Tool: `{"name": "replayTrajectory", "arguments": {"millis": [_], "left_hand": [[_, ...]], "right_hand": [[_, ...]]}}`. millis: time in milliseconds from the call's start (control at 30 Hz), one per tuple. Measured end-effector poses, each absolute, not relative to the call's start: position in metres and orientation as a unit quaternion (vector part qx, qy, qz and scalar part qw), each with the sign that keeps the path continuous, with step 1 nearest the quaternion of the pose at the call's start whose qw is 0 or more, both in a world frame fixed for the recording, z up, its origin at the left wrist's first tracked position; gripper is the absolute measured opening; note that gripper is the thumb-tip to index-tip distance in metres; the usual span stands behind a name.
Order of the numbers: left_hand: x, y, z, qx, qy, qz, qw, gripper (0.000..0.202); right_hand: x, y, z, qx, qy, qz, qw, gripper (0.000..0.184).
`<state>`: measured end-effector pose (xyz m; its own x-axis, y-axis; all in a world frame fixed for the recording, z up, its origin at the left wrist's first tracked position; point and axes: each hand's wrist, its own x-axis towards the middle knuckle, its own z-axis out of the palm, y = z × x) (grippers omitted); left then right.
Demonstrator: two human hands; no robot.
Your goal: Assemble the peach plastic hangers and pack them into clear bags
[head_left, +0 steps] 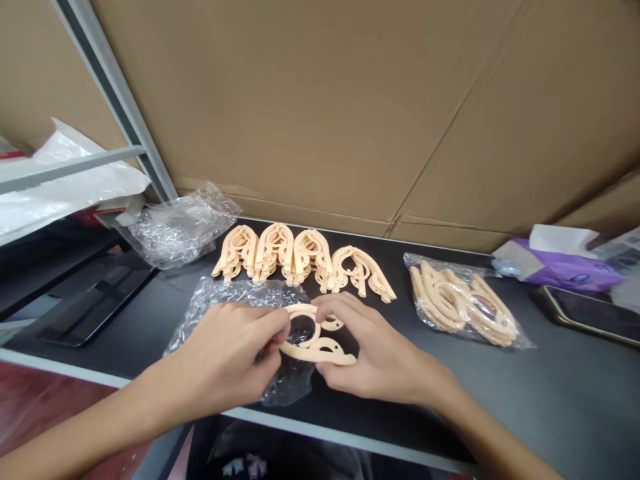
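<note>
Between my two hands is a beige folding clothes hanger [320, 354], folded up, with a round loop in its middle. My left hand [235, 353] pinches its rounded end between thumb and fingers. At the other end, my right hand [370, 347] has its fingers and thumb closed around the two arms. Crumpled clear plastic bags [195, 313] lie beneath and beside my left hand. Just behind my hands stands a row of folded beige hangers [275, 253] in several stacks; the rightmost stack [357, 272] is spread wider than the others.
A clear bag of beige hangers [465, 303] lies to the right. Beyond it are a purple tissue pack [565, 263] and a phone [595, 313]. At the left are crumpled plastic wrap [185, 223], a dark flat tablet-like panel [103, 300] and a metal shelf post [120, 93]. Cardboard [320, 107] backs the black shelf.
</note>
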<state>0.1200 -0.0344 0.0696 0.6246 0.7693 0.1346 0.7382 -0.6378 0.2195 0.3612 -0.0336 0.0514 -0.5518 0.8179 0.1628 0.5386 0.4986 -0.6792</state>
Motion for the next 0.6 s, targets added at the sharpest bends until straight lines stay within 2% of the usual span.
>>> {"name": "replayTrajectory", "arguments": {"millis": [167,333,467,600], "left_hand": [[0.138,-0.035,0.066,0.903,0.387,0.163,0.088,0.010],[0.147,-0.028,0.059,0.899,0.381,0.176,0.125,0.010],[0.147,-0.026,0.053,0.897,0.379,0.176,0.144,0.011],[0.144,-0.026,0.054,0.898,0.374,0.181,0.141,0.010]], "right_hand": [[0.356,-0.037,0.052,-0.435,-0.822,0.218,0.295,0.034],[0.362,-0.034,0.057,-0.431,-0.812,0.238,0.313,0.032],[0.373,-0.032,0.063,-0.444,-0.828,0.239,0.244,0.032],[0.390,-0.035,0.063,-0.492,-0.829,0.226,0.139,0.058]]}}
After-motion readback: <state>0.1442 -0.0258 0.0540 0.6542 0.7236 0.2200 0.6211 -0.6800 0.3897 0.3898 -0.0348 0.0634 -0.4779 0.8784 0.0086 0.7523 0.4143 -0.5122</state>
